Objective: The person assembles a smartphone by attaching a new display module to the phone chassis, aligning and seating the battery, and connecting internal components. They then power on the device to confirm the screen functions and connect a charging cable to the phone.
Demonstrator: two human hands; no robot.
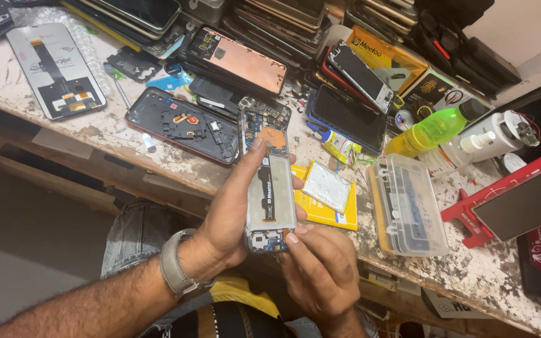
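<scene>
The worn workbench (126, 134) is covered with opened phones and spare screens. You hold the opened phone (269, 188) above its near edge. Your left hand (230, 216) is closed around its left side, and your right hand (320, 269) pinches the lower right corner with the thumb (302, 236) on it. You seem to be seating the screen assembly; next needs even, gentle pressure.

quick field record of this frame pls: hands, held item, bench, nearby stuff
left hand: cradles the opened phone from the left, thumb along its edge
right hand: fingertips on the phone's lower end
opened phone: back off, inner parts showing, held above the bench edge
bench: worn, paint-chipped, cluttered
nearby: yellow packet, clear plastic box, green bottle, second open phone shell
</scene>
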